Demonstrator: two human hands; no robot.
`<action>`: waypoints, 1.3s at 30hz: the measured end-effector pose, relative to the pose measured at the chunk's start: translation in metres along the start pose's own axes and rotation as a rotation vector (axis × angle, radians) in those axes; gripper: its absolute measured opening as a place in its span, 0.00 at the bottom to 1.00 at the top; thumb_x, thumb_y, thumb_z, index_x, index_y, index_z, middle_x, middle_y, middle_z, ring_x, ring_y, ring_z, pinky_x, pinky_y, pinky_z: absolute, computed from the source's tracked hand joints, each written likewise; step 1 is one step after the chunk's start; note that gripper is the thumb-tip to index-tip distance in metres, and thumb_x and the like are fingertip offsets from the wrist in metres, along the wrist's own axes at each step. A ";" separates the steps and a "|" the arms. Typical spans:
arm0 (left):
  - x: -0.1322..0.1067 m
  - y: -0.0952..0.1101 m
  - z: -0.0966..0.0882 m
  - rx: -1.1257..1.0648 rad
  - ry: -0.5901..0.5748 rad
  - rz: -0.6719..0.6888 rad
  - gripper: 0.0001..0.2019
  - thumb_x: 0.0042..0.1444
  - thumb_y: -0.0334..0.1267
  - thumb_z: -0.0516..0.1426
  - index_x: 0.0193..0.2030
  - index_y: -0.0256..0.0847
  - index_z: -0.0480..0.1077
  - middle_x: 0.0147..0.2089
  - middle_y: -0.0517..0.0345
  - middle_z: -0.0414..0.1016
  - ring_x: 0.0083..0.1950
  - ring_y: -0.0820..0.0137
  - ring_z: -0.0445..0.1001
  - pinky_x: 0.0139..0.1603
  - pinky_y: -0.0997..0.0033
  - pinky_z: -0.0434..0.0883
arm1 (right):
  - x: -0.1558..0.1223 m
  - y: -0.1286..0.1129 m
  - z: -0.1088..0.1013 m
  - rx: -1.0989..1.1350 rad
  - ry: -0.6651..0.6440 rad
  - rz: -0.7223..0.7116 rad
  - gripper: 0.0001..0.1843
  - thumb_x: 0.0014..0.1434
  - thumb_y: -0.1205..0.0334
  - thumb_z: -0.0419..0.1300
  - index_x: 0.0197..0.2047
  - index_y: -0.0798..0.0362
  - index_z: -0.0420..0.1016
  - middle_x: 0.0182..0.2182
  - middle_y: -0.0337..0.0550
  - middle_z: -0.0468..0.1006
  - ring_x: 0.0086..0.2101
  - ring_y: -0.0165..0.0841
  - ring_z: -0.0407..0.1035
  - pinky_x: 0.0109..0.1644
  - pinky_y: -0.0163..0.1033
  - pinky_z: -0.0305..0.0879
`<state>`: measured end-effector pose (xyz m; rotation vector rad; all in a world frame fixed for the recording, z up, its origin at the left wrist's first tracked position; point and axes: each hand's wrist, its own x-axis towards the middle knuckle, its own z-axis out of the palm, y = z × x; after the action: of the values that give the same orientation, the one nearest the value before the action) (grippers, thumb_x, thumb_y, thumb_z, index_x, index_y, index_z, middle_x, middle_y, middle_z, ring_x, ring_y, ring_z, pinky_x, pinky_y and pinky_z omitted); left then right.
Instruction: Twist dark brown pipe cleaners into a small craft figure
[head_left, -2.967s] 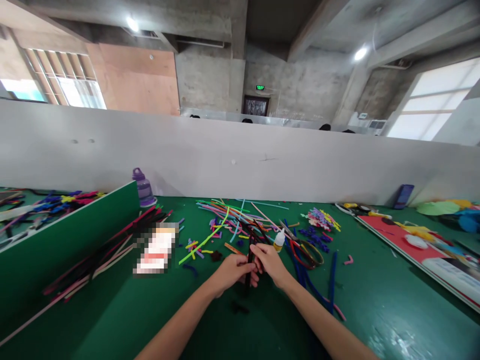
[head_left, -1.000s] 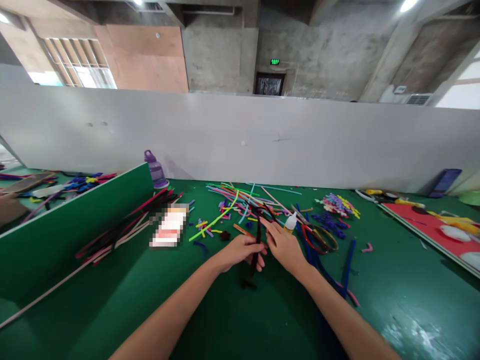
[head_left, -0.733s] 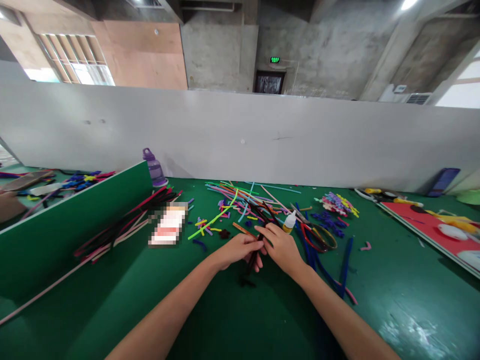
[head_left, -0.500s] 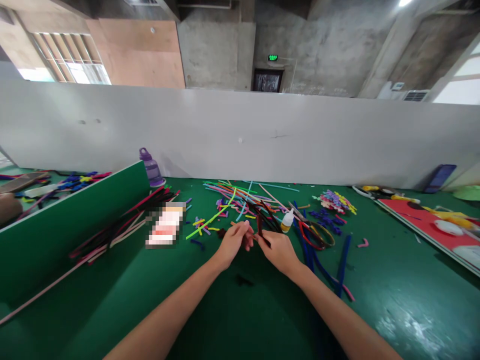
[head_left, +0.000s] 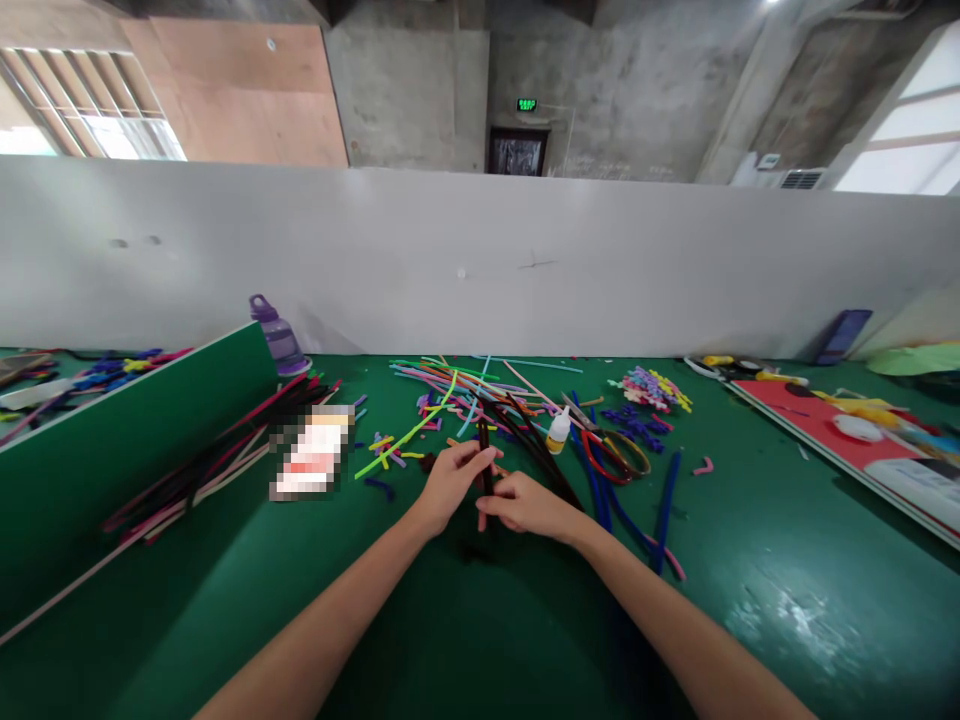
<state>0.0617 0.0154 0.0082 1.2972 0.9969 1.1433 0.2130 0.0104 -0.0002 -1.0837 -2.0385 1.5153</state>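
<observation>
Both my hands meet over the green table (head_left: 465,640). My left hand (head_left: 448,482) pinches a dark brown pipe cleaner (head_left: 484,452) near its upper part. My right hand (head_left: 529,506) grips the same pipe cleaner lower down, fingers curled round it. The stem stands nearly upright between the two hands. Just behind them lies a heap of coloured pipe cleaners (head_left: 457,390), and a small glue bottle (head_left: 556,430) stands to the right of my fingers.
Scissors with red and yellow handles (head_left: 611,452) and long blue stems (head_left: 664,505) lie to the right. A green divider board (head_left: 127,440) and a purple bottle (head_left: 277,335) stand on the left. A red board (head_left: 840,440) lies at far right. A grey partition (head_left: 480,260) runs behind.
My hands have shifted slightly left and toward me, keeping the dark pipe cleaner between them. My right hand has slid lower on the stem, which now stands more upright. The view has swung a little.
</observation>
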 end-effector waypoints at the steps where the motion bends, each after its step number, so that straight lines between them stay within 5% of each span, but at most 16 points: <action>1: 0.001 -0.001 -0.001 -0.002 0.021 -0.002 0.12 0.52 0.44 0.59 0.33 0.34 0.75 0.26 0.59 0.71 0.28 0.74 0.67 0.29 0.78 0.64 | 0.000 0.000 0.000 0.011 -0.014 0.008 0.17 0.58 0.56 0.55 0.29 0.60 0.78 0.11 0.30 0.55 0.14 0.22 0.50 0.18 0.28 0.47; 17: 0.013 -0.016 -0.015 -0.046 0.254 0.064 0.15 0.52 0.48 0.59 0.33 0.36 0.73 0.27 0.60 0.70 0.23 0.78 0.62 0.23 0.80 0.59 | 0.001 0.001 0.001 0.081 -0.016 0.051 0.22 0.62 0.57 0.50 0.22 0.59 0.73 0.07 0.31 0.59 0.10 0.21 0.53 0.19 0.28 0.54; 27: 0.012 -0.013 -0.013 -0.011 0.222 0.061 0.15 0.53 0.48 0.58 0.34 0.36 0.73 0.24 0.61 0.69 0.22 0.78 0.62 0.22 0.80 0.58 | 0.002 0.003 0.002 0.147 -0.020 0.056 0.20 0.61 0.58 0.51 0.23 0.59 0.75 0.09 0.33 0.63 0.11 0.22 0.55 0.18 0.28 0.53; 39: 0.003 -0.004 -0.002 0.129 0.045 0.122 0.10 0.49 0.42 0.61 0.33 0.37 0.74 0.25 0.61 0.72 0.27 0.72 0.69 0.27 0.76 0.65 | 0.005 0.006 -0.003 0.291 -0.025 0.082 0.23 0.61 0.54 0.49 0.25 0.60 0.74 0.10 0.34 0.63 0.11 0.22 0.55 0.17 0.29 0.49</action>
<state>0.0602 0.0186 0.0044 1.4574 1.0512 1.2218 0.2136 0.0168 -0.0053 -1.0455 -1.7370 1.8060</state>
